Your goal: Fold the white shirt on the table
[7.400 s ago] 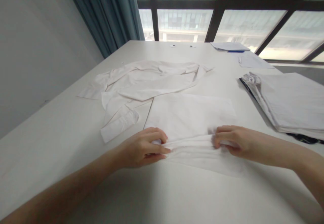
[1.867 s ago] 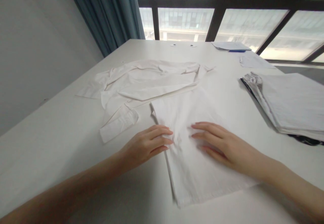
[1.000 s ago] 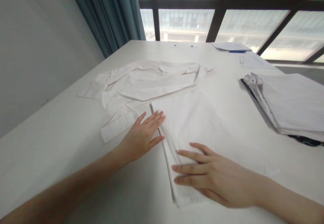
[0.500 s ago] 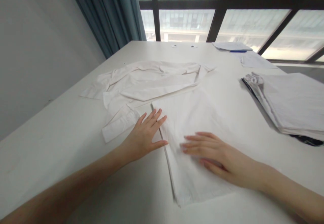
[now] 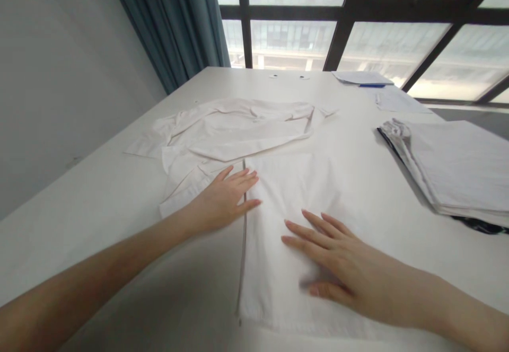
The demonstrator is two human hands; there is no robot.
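A folded white garment (image 5: 294, 193) lies flat on the white table (image 5: 99, 193) in front of me. My left hand (image 5: 222, 198) rests open along its left edge, fingers stretched out and together. My right hand (image 5: 338, 262) lies flat and open on the cloth's near half, fingers spread and pointing left. Neither hand grips anything. Just beyond the folded piece sprawls an unfolded white shirt (image 5: 230, 129), sleeves and a cuff spread toward the left.
A stack of folded light garments (image 5: 457, 166) sits at the right over something dark. Papers and a blue pen (image 5: 361, 79) lie at the far edge by the window. A teal curtain (image 5: 175, 23) hangs at the back left.
Earlier both hands pinched the cloth's near edge; since then it was folded and lies turned. Both hands have been sliding flat over it, and its left edge now runs straighter toward me.
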